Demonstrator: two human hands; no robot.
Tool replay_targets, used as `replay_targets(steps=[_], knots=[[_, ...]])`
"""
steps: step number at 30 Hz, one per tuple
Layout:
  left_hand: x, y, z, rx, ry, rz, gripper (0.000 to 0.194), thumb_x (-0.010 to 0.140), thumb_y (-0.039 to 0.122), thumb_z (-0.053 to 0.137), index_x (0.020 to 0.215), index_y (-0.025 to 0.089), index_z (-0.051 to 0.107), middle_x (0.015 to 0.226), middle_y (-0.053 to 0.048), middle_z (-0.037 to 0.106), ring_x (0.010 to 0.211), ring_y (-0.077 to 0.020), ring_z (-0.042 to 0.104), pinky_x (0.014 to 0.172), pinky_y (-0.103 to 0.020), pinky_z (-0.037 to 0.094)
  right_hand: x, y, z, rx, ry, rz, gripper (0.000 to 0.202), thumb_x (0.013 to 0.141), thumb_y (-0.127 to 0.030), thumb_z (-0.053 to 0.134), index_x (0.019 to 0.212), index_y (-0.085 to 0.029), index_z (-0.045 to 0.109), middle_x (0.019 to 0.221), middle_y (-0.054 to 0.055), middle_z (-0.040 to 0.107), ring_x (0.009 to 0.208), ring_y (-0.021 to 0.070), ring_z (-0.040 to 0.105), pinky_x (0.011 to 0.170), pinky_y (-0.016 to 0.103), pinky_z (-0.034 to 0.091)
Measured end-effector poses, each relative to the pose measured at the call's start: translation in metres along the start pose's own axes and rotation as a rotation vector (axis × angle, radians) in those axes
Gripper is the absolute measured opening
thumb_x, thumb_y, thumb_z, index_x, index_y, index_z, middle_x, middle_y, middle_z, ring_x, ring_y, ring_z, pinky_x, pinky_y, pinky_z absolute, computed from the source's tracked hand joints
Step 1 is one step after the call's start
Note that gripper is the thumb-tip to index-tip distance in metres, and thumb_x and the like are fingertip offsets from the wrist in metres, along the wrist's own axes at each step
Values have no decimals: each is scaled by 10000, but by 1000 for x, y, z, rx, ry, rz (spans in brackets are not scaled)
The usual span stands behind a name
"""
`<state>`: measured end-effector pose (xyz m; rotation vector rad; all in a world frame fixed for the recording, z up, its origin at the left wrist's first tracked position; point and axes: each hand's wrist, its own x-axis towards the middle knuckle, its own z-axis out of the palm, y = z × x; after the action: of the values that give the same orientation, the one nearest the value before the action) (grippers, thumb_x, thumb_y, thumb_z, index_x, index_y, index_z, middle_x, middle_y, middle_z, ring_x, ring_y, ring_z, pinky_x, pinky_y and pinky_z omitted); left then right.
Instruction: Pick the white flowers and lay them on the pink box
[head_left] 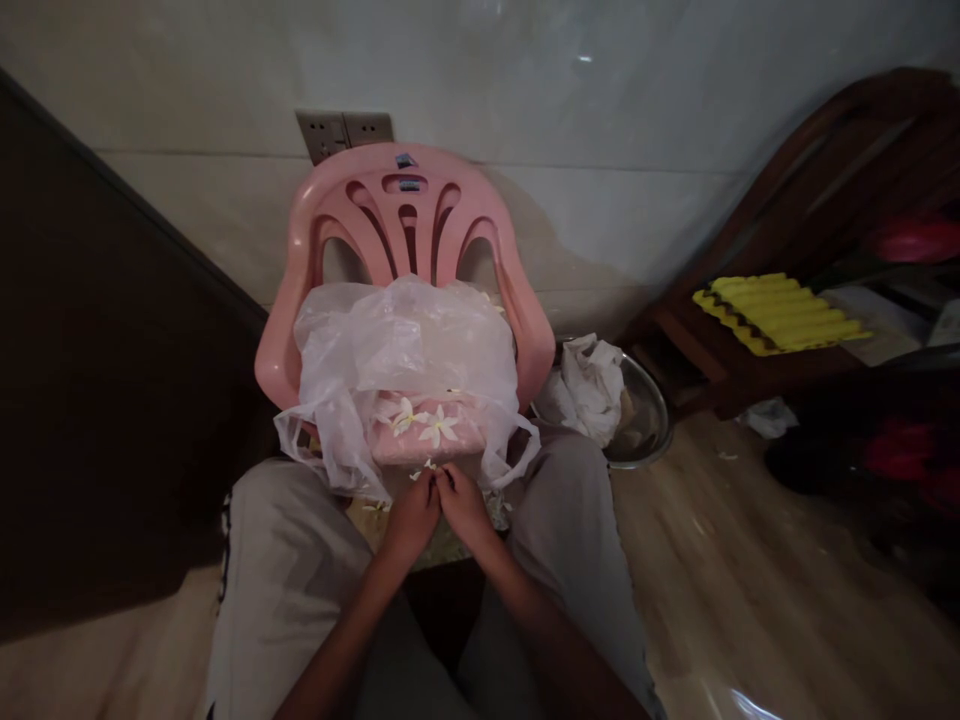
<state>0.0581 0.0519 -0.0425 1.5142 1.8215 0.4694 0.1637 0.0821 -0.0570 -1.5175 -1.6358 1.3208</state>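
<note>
My left hand (412, 515) and my right hand (463, 507) meet between my knees, fingers closed and fingertips touching. A small white flower (430, 464) shows just above the fingertips, pinched between them; its lower part is hidden. Just beyond, two white star-shaped flowers, one on the left (406, 416) and one on the right (438, 427), lie on the pink chair's seat. A thin translucent plastic bag (405, 335) drapes over that seat, its handles hanging at either side. More whitish bits lie below, partly covered by my hands.
The pink plastic chair (296, 250) stands against a tiled wall with a socket (328, 135). At right, a metal basin (660, 430) holds a crumpled white bag (596, 385). A wooden chair (686, 350) bears a yellow corrugated item (780, 315). A dark panel (112, 400) rises at left.
</note>
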Motion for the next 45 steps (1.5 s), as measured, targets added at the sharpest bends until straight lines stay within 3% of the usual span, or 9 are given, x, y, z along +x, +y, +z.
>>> replay_targets(steps=[45], knots=[[-8,11,-11,141,-56,-42,263,957,181,366,1070,152,602,1017,-157,723,951,-270,693,733,-308,425,-2,5,7,-24,-29,13,230,900,-292,389,768,-224,565,765,19,646,773,195,608,711,288,419]])
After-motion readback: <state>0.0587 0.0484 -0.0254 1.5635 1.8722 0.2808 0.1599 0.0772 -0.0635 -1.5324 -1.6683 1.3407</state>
